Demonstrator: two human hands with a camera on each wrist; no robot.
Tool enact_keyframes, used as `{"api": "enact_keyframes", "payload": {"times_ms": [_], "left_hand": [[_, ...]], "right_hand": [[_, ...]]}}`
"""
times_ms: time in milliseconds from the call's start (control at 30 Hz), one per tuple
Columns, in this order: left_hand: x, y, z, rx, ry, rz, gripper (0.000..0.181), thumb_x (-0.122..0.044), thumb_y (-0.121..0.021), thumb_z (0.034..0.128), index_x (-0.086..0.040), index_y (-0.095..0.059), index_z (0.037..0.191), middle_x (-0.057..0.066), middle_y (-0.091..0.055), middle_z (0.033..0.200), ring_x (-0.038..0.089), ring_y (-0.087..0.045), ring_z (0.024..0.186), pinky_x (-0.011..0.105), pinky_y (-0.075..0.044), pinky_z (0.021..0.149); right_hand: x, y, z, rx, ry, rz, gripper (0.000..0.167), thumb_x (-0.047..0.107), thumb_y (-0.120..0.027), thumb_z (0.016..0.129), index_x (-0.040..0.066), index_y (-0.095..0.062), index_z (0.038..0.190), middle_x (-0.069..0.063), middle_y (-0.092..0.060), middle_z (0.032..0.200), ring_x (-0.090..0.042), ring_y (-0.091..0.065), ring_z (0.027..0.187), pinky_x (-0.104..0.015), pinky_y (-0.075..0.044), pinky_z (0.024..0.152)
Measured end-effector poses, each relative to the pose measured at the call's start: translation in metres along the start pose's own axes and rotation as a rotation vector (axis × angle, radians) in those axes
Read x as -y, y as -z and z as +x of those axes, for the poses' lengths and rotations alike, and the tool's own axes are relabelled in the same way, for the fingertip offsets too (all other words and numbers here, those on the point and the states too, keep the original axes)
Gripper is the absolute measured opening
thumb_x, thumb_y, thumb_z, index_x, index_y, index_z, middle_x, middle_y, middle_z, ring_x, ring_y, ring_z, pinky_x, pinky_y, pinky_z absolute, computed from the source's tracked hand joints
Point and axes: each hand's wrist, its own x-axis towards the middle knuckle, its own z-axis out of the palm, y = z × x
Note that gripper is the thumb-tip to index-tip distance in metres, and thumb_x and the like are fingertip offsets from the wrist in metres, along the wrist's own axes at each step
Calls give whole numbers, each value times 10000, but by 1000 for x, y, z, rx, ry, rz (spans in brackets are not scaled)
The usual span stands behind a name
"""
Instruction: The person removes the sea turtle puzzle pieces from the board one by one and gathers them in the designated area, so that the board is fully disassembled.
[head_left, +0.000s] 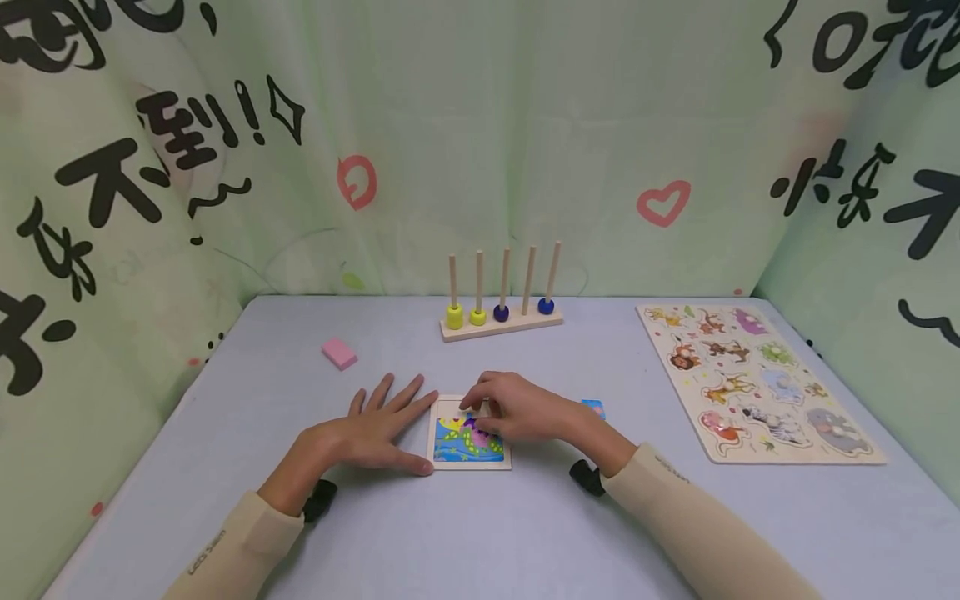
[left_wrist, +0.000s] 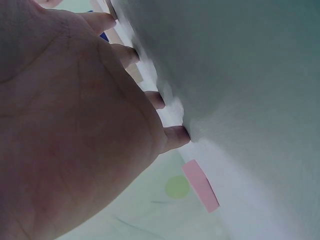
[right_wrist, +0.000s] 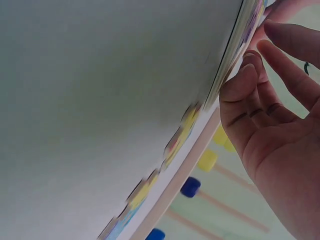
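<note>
A small picture puzzle in a pale wooden frame lies in front of me, with a blue, yellow and pink picture in it; its upper part shows bare board. My left hand is spread flat beside it, thumb and index finger touching the frame's left edge. Over the puzzle's upper right is my right hand, fingers loosely bent and fingertips down at the picture. In the right wrist view no piece shows between thumb and index finger. Loose puzzle pieces lie on the table beyond the right hand; one blue piece shows past the wrist.
A pegged wooden stand with yellow and blue beads stands at the back. A pink block lies at the left, also seen in the left wrist view. An animal puzzle board lies at the right. Printed curtains surround the table.
</note>
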Motion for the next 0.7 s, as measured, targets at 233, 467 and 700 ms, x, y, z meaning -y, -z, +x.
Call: {"api": "enact_keyframes", "payload": {"times_ms": [233,467,700], "left_hand": [[-1,1,0,11,-6,-15,1093,-744,-706,842,-310,-202,1709,50,1,1822,488,121,1650,807,64,1238],[3,-2,1,-5,-4,-1,1086,-754,-703,845,-332,-196,1708,18,15,1823,470,135,1655,802,60,1243],[0,1,-1,4,-13,-15,1070,-728,-705,859,-316,-201,1709,39,4,1822,482,127,1652,809,60,1236]], "right_hand": [[9,-6,11,35,17,-27,258,144,-731,1001,99,-762,1253,-39,-667,1165,-84,-556,826,-209,-500,778],[12,-8,19,68,51,-42,297,103,-699,997,99,-750,1290,-48,-672,1191,-113,-575,864,-213,-502,802],[16,-9,22,102,23,-69,347,71,-678,994,122,-738,1332,-53,-674,1220,-119,-598,958,-230,-539,879]]}}
